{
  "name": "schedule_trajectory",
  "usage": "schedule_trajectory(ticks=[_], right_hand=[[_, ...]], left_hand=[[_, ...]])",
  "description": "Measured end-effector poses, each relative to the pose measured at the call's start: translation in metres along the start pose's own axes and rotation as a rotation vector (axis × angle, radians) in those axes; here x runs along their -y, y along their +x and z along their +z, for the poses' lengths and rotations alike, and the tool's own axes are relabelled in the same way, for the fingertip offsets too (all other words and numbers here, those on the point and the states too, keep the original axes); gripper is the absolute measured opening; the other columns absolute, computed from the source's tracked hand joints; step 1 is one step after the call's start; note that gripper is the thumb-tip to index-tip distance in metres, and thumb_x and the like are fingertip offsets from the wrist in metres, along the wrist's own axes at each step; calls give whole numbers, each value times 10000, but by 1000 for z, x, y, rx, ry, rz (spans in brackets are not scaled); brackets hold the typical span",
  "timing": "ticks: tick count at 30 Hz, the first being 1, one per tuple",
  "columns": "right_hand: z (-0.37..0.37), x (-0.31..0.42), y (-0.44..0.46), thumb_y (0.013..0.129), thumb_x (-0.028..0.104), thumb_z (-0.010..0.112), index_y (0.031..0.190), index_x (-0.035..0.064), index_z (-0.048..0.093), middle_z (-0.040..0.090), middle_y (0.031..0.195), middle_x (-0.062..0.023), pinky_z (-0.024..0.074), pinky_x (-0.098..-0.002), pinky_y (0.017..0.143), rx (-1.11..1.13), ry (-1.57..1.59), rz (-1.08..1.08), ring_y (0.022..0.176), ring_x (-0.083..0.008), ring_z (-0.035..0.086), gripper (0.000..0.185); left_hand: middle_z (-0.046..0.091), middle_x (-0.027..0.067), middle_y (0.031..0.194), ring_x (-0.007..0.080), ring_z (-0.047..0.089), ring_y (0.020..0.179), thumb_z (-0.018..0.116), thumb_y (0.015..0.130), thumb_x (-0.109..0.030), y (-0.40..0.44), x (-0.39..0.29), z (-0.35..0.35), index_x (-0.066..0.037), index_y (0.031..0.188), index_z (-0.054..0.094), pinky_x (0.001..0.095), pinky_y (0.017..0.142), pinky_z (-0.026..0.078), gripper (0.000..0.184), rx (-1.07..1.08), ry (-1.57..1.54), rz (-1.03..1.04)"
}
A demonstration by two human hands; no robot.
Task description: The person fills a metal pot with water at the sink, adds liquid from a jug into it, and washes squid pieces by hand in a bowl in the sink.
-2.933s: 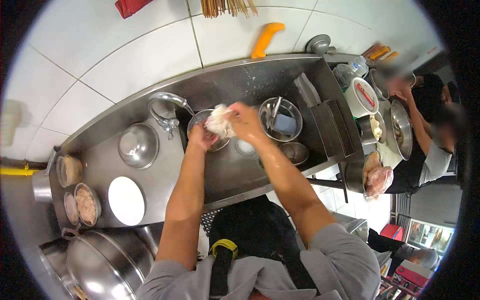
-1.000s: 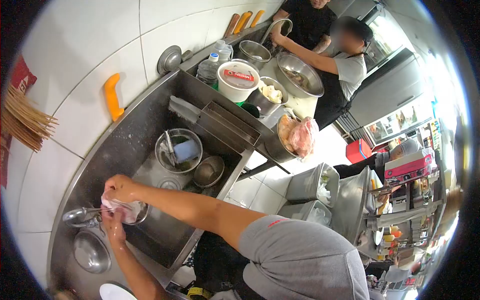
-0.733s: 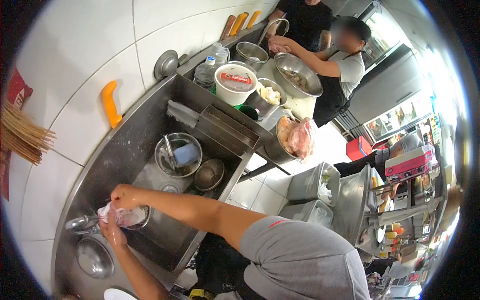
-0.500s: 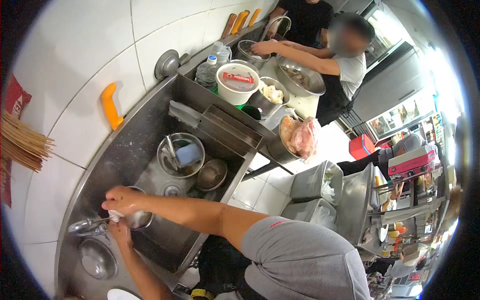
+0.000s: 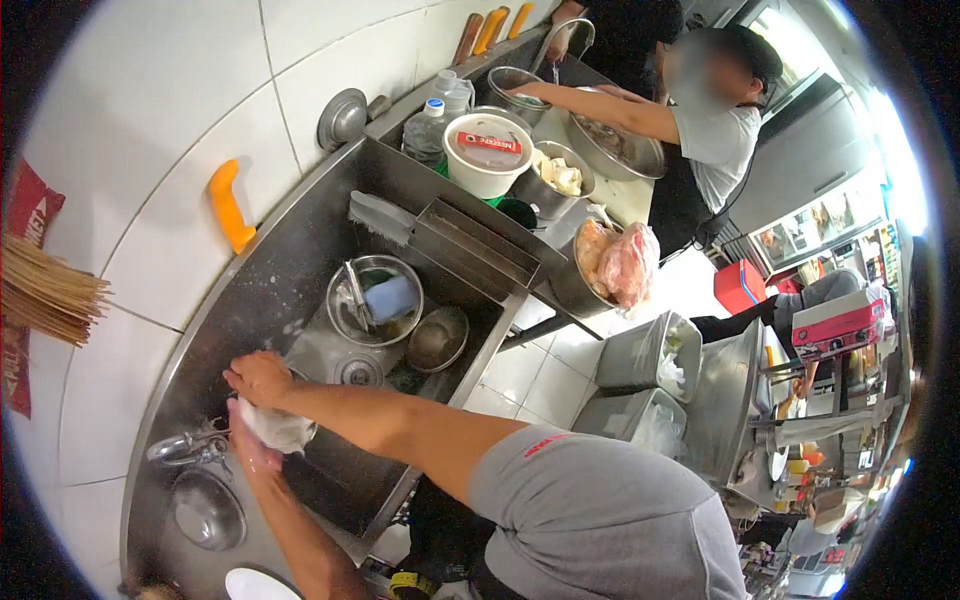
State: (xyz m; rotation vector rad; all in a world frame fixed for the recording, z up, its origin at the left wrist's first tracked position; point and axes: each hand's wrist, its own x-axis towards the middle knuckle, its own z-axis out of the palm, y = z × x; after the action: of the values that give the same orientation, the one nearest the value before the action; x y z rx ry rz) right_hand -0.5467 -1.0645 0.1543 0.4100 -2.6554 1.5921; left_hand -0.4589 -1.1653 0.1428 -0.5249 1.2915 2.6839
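Observation:
My right hand grips the upper side of a wet white cloth over the steel sink. Below it, my left hand holds the lower side of the same cloth, its fingers partly hidden by it. The chrome faucet is just left of both hands. On the ledge beside the faucet lies a steel bowl. Deeper in the sink are a steel basin containing a blue sponge and a metal utensil, and a smaller metal bowl.
A white plate lies at the bottom edge. Beyond the sink divider stand a white tub, water bottles and a pot of bagged meat. A co-worker reaches into bowls there. Grey bins stand on the floor.
Both hands have moved away from the faucet, slightly right in view, with the white cloth now more spread between them. The co-worker's arms have shifted a little. The whole view has moved slightly.

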Motion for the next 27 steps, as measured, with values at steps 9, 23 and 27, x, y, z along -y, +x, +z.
schedule_trajectory(ticks=[9, 23, 27], right_hand=[[-39, -9, -9, 875, 458, 622, 739, -22, 633, 622, 700, -170, 475, -393, 623, 380, 215, -45, 654, -260, 617, 499], [-39, 1, -19, 822, 378, 686, 819, 31, 662, 626, 678, -80, 463, -346, 617, 474, 432, 33, 667, -142, 585, 348], [-46, -15, -21, 826, 346, 697, 843, 21, 654, 640, 780, -58, 460, -322, 617, 610, 524, 185, 715, -124, 563, 329]], left_hand=[[633, 96, 1106, 157, 598, 969, 632, 920, -254, -21, -34, 32, -4, 1119, 604, 312, 848, 476, 321, -208, 434, 240], [614, 140, 1125, 233, 603, 1029, 669, 886, -167, -18, -42, 13, 5, 1188, 531, 363, 900, 489, 374, -161, 142, 149], [613, 155, 1149, 272, 587, 1090, 639, 904, -157, -5, -33, -15, 1, 1183, 540, 427, 934, 488, 336, -202, -37, 136]])
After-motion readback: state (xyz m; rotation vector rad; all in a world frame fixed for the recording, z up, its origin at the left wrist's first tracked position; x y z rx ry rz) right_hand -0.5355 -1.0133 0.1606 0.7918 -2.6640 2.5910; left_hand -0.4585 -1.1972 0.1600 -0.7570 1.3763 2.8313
